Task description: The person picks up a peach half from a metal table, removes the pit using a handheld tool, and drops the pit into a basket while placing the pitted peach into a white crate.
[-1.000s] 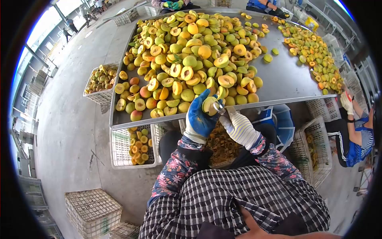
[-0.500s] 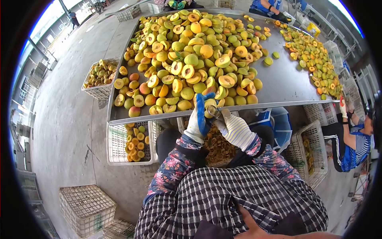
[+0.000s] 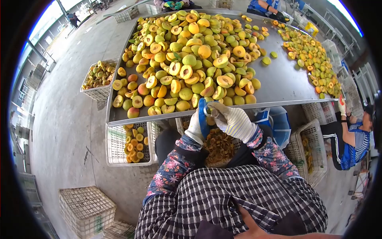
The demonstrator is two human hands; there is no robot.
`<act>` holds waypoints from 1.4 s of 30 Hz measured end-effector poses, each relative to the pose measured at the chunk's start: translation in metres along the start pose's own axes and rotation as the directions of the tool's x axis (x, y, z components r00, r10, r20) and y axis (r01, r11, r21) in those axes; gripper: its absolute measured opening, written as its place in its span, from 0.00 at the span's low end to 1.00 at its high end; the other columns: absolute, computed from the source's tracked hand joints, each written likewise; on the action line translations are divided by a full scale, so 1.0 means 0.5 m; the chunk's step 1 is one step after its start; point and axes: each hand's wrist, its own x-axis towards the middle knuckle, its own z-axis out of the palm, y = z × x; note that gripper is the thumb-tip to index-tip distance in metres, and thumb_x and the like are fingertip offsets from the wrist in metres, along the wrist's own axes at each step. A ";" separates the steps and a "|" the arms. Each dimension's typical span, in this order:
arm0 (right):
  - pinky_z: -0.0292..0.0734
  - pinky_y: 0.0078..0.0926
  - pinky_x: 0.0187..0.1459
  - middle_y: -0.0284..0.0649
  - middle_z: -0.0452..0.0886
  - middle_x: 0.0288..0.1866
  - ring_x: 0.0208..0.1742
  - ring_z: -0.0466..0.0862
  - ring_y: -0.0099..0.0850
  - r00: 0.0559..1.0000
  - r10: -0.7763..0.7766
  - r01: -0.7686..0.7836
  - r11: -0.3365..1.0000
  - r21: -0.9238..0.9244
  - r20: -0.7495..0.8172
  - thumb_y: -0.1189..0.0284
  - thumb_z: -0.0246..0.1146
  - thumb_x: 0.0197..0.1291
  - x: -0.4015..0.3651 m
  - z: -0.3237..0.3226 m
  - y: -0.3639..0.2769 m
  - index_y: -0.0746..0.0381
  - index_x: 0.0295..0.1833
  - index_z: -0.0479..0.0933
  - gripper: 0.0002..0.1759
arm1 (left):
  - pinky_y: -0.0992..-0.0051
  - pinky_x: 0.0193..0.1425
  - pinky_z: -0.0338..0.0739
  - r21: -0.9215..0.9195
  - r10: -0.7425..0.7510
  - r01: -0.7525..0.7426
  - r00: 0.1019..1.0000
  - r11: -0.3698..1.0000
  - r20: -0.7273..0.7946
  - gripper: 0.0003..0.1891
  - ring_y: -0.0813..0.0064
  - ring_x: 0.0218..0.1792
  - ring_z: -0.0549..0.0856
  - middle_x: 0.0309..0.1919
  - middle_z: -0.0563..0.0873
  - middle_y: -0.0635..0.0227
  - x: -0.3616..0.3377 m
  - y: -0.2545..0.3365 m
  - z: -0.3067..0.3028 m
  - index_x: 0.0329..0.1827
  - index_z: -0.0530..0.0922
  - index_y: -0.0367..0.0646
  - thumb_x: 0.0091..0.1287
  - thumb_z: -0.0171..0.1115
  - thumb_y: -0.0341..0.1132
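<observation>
At the near edge of a metal table (image 3: pixel 284 81), my left hand (image 3: pixel 199 122), in a white glove with a blue coating, is closed around a peach half that is now mostly hidden by the fingers. My right hand (image 3: pixel 234 121), in a striped glove, grips a small metal pitting tool (image 3: pixel 214 113) and presses close against the left fingers. A large heap of cut and whole peaches (image 3: pixel 187 71) lies on the table just beyond both hands. Below them, between my knees, a crate holds many brownish-orange fruit pieces (image 3: pixel 220 147).
A white crate (image 3: pixel 113 147) with peach halves stands at the lower left of the table, and another fruit-filled crate (image 3: pixel 97 93) farther left. A second peach pile (image 3: pixel 310 55) covers the table's right side. A co-worker (image 3: pixel 356 139) sits at right; others are across the table.
My right hand has turned and shifted slightly up and left, over the left fingers. The peach half, plainly visible before, is now mostly covered.
</observation>
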 end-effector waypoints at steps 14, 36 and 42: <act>0.78 0.42 0.36 0.47 0.83 0.32 0.35 0.85 0.50 0.992 0.114 -0.110 0.992 0.069 -0.048 0.70 0.66 0.61 -0.016 0.035 0.018 0.59 0.49 0.74 0.13 | 0.66 0.59 0.79 0.580 0.238 -0.256 0.965 0.773 0.110 0.23 0.67 0.54 0.84 0.52 0.83 0.61 -0.043 0.007 0.010 0.59 0.75 0.39 0.73 0.55 0.50; 0.78 0.50 0.33 0.52 0.82 0.31 0.31 0.83 0.54 0.996 0.091 -0.086 0.970 -0.226 0.013 0.64 0.59 0.68 -0.066 0.070 0.009 0.66 0.51 0.70 0.16 | 0.73 0.54 0.81 0.220 0.251 -0.210 0.952 0.953 -0.176 0.15 0.69 0.49 0.88 0.49 0.87 0.62 -0.028 -0.004 0.011 0.54 0.76 0.38 0.76 0.53 0.41; 0.77 0.50 0.32 0.55 0.82 0.32 0.32 0.83 0.56 0.971 0.144 -0.084 0.953 -0.292 0.189 0.67 0.61 0.64 -0.077 0.066 0.026 0.69 0.57 0.68 0.22 | 0.72 0.51 0.79 0.796 0.446 -0.252 0.895 0.551 -0.025 0.15 0.69 0.46 0.88 0.46 0.88 0.64 -0.045 0.005 -0.001 0.51 0.77 0.40 0.77 0.50 0.43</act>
